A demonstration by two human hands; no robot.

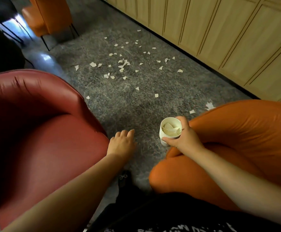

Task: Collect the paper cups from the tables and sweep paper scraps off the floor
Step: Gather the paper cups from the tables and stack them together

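My right hand [185, 136] grips a stack of white paper cups [165, 133], held upright over the grey floor; crumpled paper lies inside the top cup. My left hand [122, 143] hangs beside the red chair with relaxed fingers and holds nothing. Several white paper scraps [123, 63] are scattered over the speckled grey floor ahead, with a few more near the orange chair [192, 111].
A dark red armchair [36, 123] fills the left, an orange armchair [236, 148] the right, with a narrow floor gap between. Wooden cabinet fronts [220, 34] run along the far right. Another orange chair [52, 15] and a dark table stand at the back left.
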